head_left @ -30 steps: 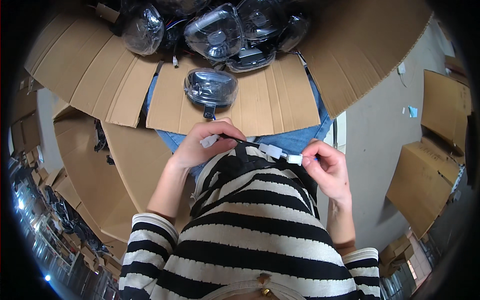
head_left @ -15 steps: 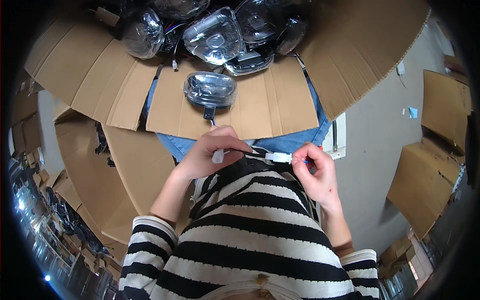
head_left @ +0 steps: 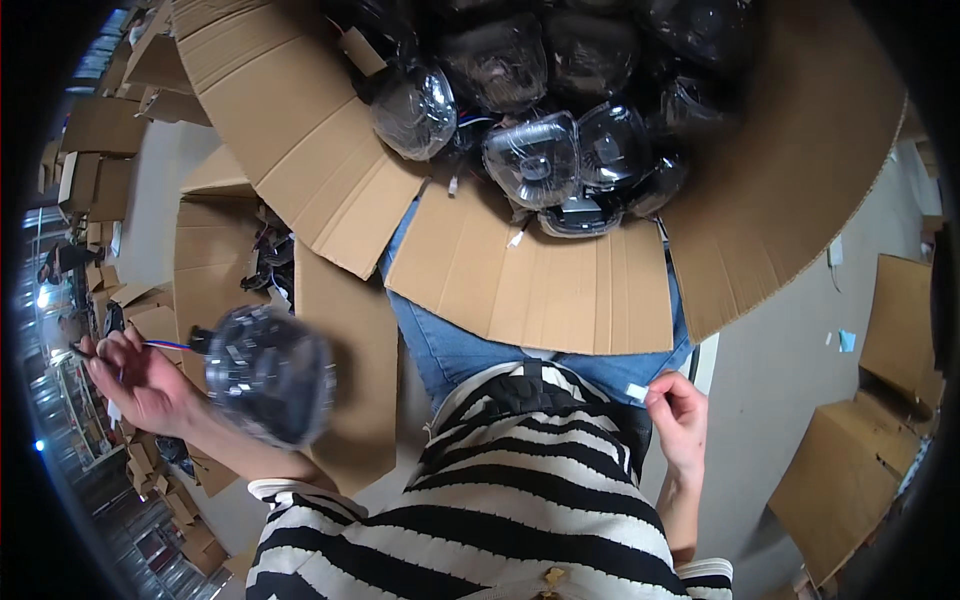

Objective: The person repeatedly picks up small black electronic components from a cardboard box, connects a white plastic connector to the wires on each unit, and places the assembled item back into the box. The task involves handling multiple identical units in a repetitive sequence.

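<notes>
Out to the left, my left hand (head_left: 145,385) is closed on the wires (head_left: 165,345) of a lamp, whose red and blue strands run from its fingers. The clear-covered lamp (head_left: 268,375) itself hangs beside the wrist, blurred by motion, over the cardboard there. A white tag or plug end shows below that hand, too small to name. By my right thigh, my right hand (head_left: 680,415) pinches a small white plastic connector (head_left: 637,391) between thumb and fingertips. Any wire behind the connector is hidden by the hand.
Ahead stands a large open carton (head_left: 530,290), its flap over my knees, holding several film-wrapped lamps (head_left: 535,160). Another open carton (head_left: 215,250) with dark parts stands at my left. More cardboard boxes (head_left: 850,490) stand on the floor at right.
The lamp has left the carton flap and swung left with my left hand. My hands have parted; the right keeps a white connector. The view has shifted left.
</notes>
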The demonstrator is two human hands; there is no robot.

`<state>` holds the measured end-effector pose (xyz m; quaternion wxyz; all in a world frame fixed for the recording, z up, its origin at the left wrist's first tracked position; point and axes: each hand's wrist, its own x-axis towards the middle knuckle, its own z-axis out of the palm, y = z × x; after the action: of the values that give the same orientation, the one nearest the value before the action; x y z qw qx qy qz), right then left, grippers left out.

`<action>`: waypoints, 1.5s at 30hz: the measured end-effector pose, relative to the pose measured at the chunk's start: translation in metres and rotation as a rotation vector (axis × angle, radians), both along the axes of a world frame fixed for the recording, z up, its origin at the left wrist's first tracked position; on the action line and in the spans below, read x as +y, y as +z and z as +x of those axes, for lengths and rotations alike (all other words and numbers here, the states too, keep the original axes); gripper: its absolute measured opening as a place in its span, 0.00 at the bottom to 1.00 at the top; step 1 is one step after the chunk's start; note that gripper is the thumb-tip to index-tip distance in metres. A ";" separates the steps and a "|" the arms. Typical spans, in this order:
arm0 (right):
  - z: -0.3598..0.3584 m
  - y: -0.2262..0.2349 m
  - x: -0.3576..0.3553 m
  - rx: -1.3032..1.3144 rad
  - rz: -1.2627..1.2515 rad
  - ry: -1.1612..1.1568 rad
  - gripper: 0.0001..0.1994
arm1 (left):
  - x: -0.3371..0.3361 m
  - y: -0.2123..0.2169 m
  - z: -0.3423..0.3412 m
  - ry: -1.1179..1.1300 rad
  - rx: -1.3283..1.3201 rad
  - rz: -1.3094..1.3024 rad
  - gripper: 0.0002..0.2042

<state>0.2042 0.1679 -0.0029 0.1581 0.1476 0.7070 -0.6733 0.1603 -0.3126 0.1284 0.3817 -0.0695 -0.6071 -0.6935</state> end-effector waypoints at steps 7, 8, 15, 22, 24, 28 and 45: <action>-0.009 -0.001 -0.008 0.027 0.017 0.089 0.03 | -0.086 -0.140 -0.005 0.528 -0.878 -0.556 0.12; -0.009 0.000 -0.008 0.028 0.009 0.079 0.03 | -0.082 -0.149 -0.009 0.388 -1.040 -0.633 0.13; -0.006 -0.005 -0.008 0.039 0.072 0.096 0.03 | 0.033 -0.103 -0.054 0.231 -0.775 -0.510 0.14; -0.012 0.005 -0.013 0.067 0.137 0.144 0.04 | 0.091 -0.116 -0.260 0.027 -0.718 0.126 0.16; -0.008 0.004 -0.010 0.054 0.130 0.133 0.04 | 0.068 -0.130 -0.304 0.038 -0.833 0.140 0.13; -0.001 0.000 -0.009 0.009 0.114 0.129 0.02 | 0.048 -0.132 -0.340 -0.066 -0.889 0.209 0.06; -0.021 0.004 -0.020 0.024 0.112 0.256 0.03 | 0.190 -0.174 -0.082 -0.220 -0.550 -0.706 0.11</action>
<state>0.1835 0.1476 0.0006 0.2258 0.0569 0.7585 -0.6087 0.0787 -0.1226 -0.0459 0.0837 -0.0728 -0.8739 -0.4733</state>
